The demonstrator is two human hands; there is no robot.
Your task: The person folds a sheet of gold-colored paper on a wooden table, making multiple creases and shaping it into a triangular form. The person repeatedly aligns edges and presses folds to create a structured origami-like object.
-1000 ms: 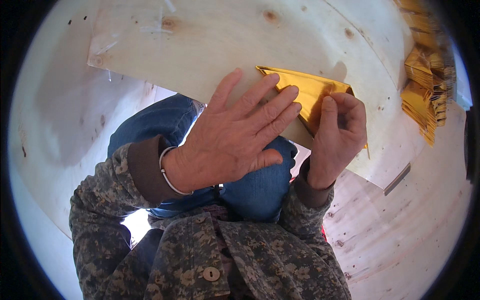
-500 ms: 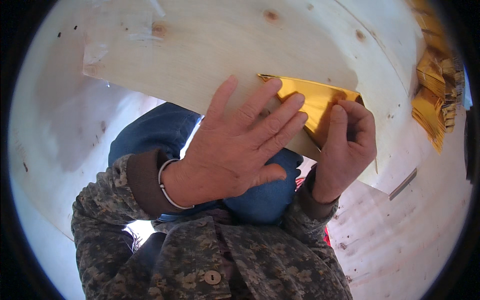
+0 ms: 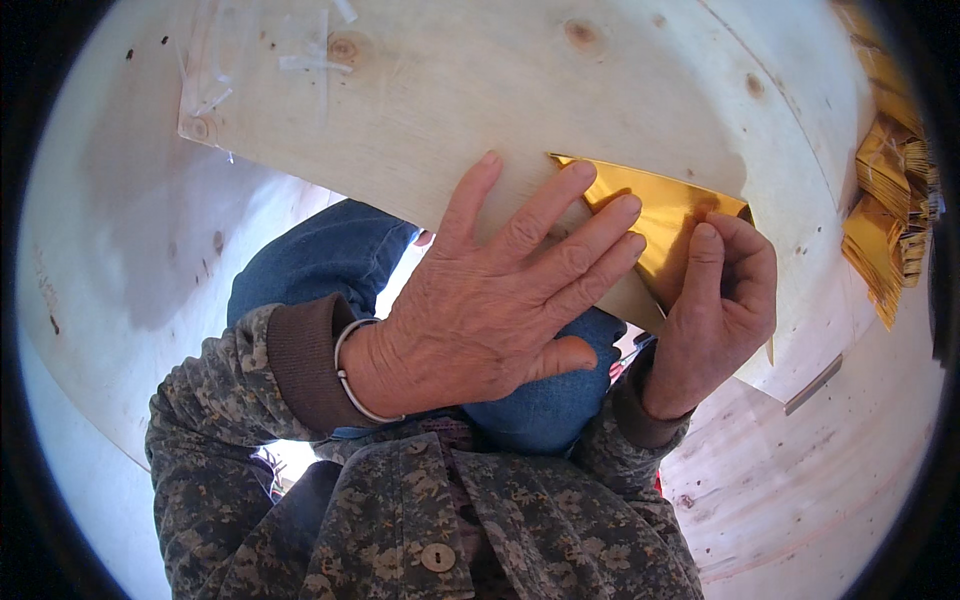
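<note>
Before you, the pale, flat wooden board (image 3: 430, 110) bears the shiny gold folded sheet (image 3: 675, 205) right of its middle. Your bare left hand (image 3: 490, 290) is over the sheet's left edge; your bare right hand (image 3: 725, 305) is at its right end. The stacks of shiny gold folded sheets (image 3: 875, 240) lie farther right; your blue denim trouser legs (image 3: 305, 265) are below the board's near edge.

Pale wooden board (image 3: 450, 110) with brown knots (image 3: 582, 35) spans upper middle of view. Gold foil piece (image 3: 672, 222) lies on it, by near edge. Clear strips (image 3: 315, 64) at upper left. Stacked gold pieces (image 3: 884, 215), far right; whether on this board, cannot tell
</note>
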